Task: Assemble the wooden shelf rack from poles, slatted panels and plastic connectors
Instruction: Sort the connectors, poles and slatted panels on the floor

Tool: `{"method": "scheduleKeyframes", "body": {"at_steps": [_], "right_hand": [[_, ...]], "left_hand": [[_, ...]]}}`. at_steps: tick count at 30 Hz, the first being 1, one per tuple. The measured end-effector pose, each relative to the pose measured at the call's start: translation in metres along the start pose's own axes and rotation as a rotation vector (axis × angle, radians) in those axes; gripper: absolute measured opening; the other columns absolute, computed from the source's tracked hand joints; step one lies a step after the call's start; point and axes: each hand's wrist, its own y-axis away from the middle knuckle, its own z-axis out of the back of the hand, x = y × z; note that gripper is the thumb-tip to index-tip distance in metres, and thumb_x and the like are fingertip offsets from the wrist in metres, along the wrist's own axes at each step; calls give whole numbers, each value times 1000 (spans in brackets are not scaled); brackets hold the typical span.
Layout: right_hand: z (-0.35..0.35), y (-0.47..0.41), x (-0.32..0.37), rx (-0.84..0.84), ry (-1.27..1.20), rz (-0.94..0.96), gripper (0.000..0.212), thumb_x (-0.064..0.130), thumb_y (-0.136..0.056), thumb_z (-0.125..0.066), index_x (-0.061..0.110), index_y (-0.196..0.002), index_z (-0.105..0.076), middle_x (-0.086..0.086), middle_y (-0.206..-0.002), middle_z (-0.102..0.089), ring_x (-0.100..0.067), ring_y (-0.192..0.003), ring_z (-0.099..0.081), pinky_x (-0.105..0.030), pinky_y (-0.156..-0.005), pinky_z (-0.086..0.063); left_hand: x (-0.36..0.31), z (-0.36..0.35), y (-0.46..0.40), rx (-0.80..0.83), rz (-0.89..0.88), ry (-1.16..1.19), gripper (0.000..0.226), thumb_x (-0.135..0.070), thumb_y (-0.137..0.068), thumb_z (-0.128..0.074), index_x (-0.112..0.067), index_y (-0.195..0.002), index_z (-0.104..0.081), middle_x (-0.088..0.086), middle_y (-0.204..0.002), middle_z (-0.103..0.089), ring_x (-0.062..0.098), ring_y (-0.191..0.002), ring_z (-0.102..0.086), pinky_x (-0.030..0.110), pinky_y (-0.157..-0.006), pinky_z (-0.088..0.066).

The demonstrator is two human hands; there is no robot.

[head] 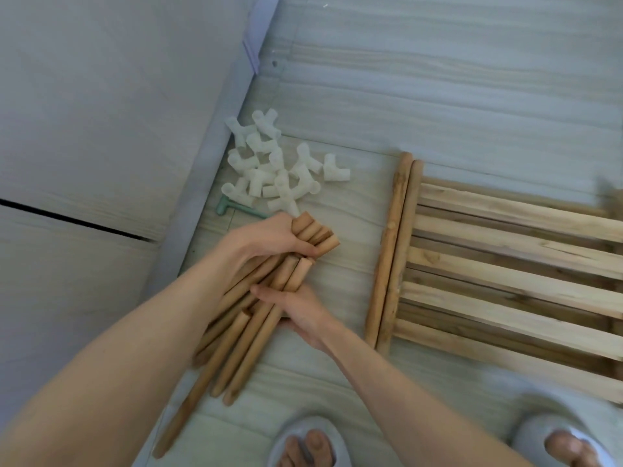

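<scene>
A bundle of round wooden poles lies on the pale floor, slanting from lower left to upper right. My left hand grips the upper ends of several poles. My right hand holds the bundle from the right side, with its thumb laid across the poles. A heap of white plastic connectors sits just beyond the pole ends. Stacked slatted wooden panels lie flat to the right, with their round side rails nearest my hands.
A small green plastic mallet lies by the connectors, partly hidden by my left hand. A white cabinet or wall with a grey skirting runs along the left. My feet in grey slippers show at the bottom edge.
</scene>
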Motion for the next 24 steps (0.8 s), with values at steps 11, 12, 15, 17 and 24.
{"method": "scheduleKeyframes", "body": {"at_steps": [11,12,15,17,24], "right_hand": [[4,1,3,23,38,-20,26,12,-81,-71,10,-106,-65,-14,-108,-69,-21,-90,-68,-37,-84,-55],[3,2,4,31,35,-13,28,11,-81,-71,9,-108,-64,-14,-108,-68,-24,-94,-67,-40,-87,-54],[3,2,10,78,-27,27,24,8,-83,-68,11,-106,-64,-7,-101,-70,-18,-88,-68,-33,-80,-56],[3,2,16,90,-104,38,22,8,-85,-65,16,-105,-61,2,-90,-71,-10,-81,-68,-28,-71,-56],[9,8,17,-13,-265,-31,33,15,-93,-56,17,-126,-50,-1,-114,-64,-13,-92,-63,-36,-71,-54]], "left_hand": [[-4,-7,4,-102,-105,46,27,-15,-70,-79,-3,-86,-62,-2,-73,-62,-4,-57,-55,12,-58,-44],[-4,-5,6,-102,-120,55,25,-14,-70,-79,-4,-81,-59,-3,-70,-59,-5,-54,-52,14,-58,-44],[-3,3,13,-169,-157,85,24,-12,-70,-78,-15,-72,-55,-12,-63,-56,-5,-54,-52,9,-56,-42],[-1,14,20,-232,-164,129,24,-12,-70,-78,-22,-73,-57,-17,-64,-60,-5,-61,-57,11,-60,-44],[2,52,42,-430,-195,234,23,-11,-77,-73,-26,-88,-59,-13,-85,-61,-20,-65,-55,-2,-54,-38]]}}
